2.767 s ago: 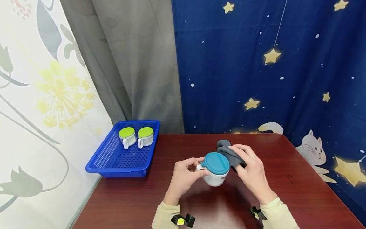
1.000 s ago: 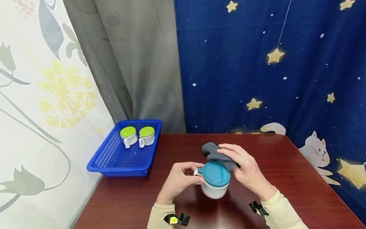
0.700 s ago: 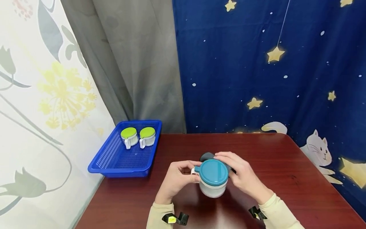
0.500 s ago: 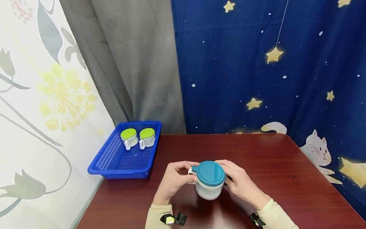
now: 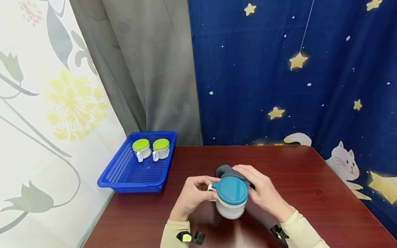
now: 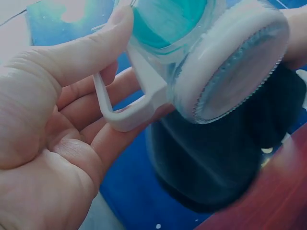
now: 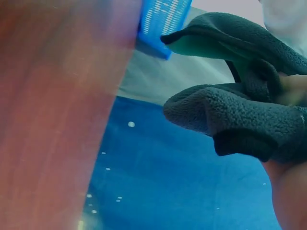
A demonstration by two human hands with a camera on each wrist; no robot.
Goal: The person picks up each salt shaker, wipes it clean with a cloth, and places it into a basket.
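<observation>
My left hand (image 5: 193,195) pinches the white handle (image 6: 128,119) of a clear glass seasoning jar (image 5: 231,209) with a teal lid (image 5: 232,190). The jar is tilted and held over the table, its ribbed base visible in the left wrist view. With my right hand (image 5: 263,188) I hold a folded dark grey cloth (image 5: 224,171) against the jar's far right side. The jar hides part of the cloth in the head view. In the right wrist view the fuzzy cloth (image 7: 244,112) hangs in folds from my fingers, which it mostly covers.
A blue perforated basket (image 5: 133,189) stands at the table's back left. Inside it are two similar jars with green lids (image 5: 141,144), their white handles facing forward. The dark red table (image 5: 310,193) extends to the right, with curtains (image 5: 248,69) behind it.
The jar has come lower and nearer my body. My right hand has moved the cloth down around its far side; half a second ago the jar mostly hid the cloth, which shows again behind the lid.
</observation>
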